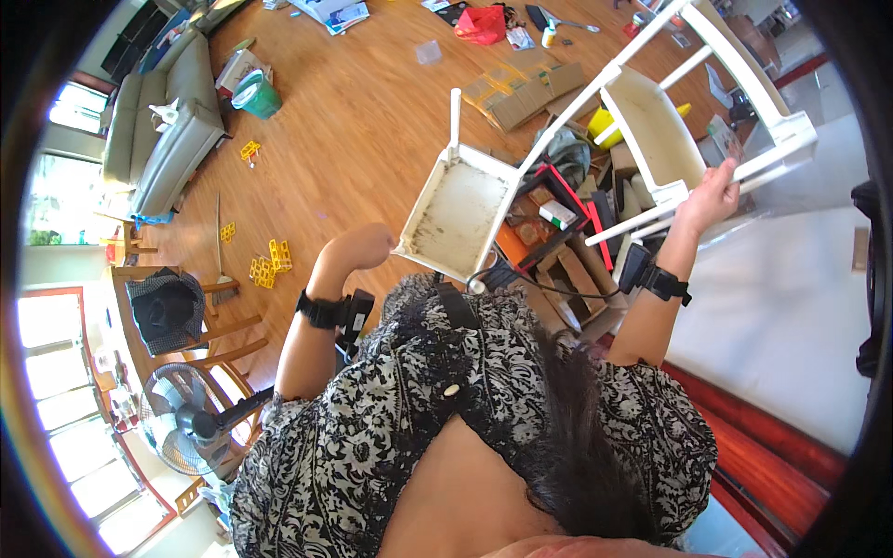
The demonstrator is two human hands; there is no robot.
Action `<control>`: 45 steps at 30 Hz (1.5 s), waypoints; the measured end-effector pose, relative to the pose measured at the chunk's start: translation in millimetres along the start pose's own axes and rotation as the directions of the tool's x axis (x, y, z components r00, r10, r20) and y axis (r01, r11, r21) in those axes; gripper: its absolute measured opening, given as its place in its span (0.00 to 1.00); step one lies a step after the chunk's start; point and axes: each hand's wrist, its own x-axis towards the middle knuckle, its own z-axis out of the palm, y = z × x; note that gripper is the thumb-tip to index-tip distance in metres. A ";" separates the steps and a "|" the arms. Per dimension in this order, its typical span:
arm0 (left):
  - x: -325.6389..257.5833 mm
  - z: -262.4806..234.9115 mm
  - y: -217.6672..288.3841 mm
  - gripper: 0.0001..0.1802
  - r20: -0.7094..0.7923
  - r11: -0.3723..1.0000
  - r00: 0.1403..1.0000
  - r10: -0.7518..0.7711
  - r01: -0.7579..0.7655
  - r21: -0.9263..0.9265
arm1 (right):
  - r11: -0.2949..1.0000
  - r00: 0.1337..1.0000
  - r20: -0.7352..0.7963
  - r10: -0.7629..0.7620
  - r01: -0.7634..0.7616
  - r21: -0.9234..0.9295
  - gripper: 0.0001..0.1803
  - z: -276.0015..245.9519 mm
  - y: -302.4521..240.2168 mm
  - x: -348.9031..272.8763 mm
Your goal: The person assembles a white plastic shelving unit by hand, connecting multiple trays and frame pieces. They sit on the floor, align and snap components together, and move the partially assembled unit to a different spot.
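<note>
A white tiered rack (567, 113), with slim posts and shallow trays, is held up tilted in front of me. Dark dirt stains its near tray (462, 206); a second tray (656, 130) sits further right between the posts. My left hand (361, 247) is closed at the near tray's left corner, its fingertips partly hidden. On the other side, my right hand (712, 195) wraps round a white bar near the second tray. Black straps with small devices circle both wrists, and a dark cable hangs below the rack.
Under the rack lie open boxes (567, 279) and a red-edged black case (544, 219). Flattened cardboard (521, 88) and a red plastic bag (481, 25) are on the wooden floor. To the left stand a sofa (172, 121), a green bucket (258, 97), a chair (167, 312) and a fan (191, 420).
</note>
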 end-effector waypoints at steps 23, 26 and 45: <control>519.1 -388.7 -142.3 0.10 0.171 0.749 0.916 0.364 -0.396 0.531 | 0.950 0.906 -0.293 -0.305 0.309 -0.035 0.20 597.7 132.3 45.6; 556.8 -388.7 -143.5 0.11 0.170 0.736 0.924 0.343 -0.377 0.563 | 0.955 0.913 -0.308 -0.268 0.294 0.042 0.19 597.6 115.4 52.6; 915.4 -669.1 -68.6 0.08 0.161 0.541 0.846 0.508 -0.459 0.705 | 0.908 0.929 -0.370 -0.022 -0.137 -0.397 0.21 494.9 239.4 139.8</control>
